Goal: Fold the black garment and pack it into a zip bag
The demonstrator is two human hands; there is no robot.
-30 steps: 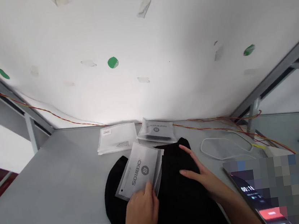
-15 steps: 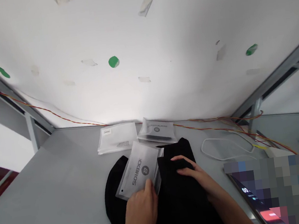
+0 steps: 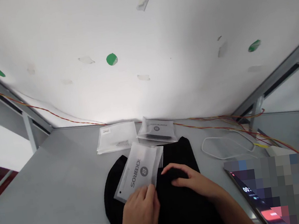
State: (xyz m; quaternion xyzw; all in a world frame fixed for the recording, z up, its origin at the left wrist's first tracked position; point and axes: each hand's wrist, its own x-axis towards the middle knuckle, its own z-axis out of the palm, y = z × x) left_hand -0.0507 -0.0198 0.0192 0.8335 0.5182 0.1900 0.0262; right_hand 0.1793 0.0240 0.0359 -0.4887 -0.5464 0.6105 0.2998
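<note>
My left hand is closed on the lower edge of a frosted plastic bag printed "CKBROS" with a round logo. At least one more bag edge shows beneath it. The bag lies tilted over black cloth, which spreads across the table's front edge. To the right, my right hand rests over the cloth, thumb and forefinger curved and apart with nothing visible between them. Its other fingers are hidden.
Frosted bags lie at the back, beside another logo-printed bag with something dark inside. A white looped cable and a lit phone are at right. Twisted red-yellow wires run along the white wall.
My right hand has moved left and slightly down, and its fingers have come off the black cloth. The cloth flap has dropped, uncovering the bag's right edge. My left hand keeps its hold.
</note>
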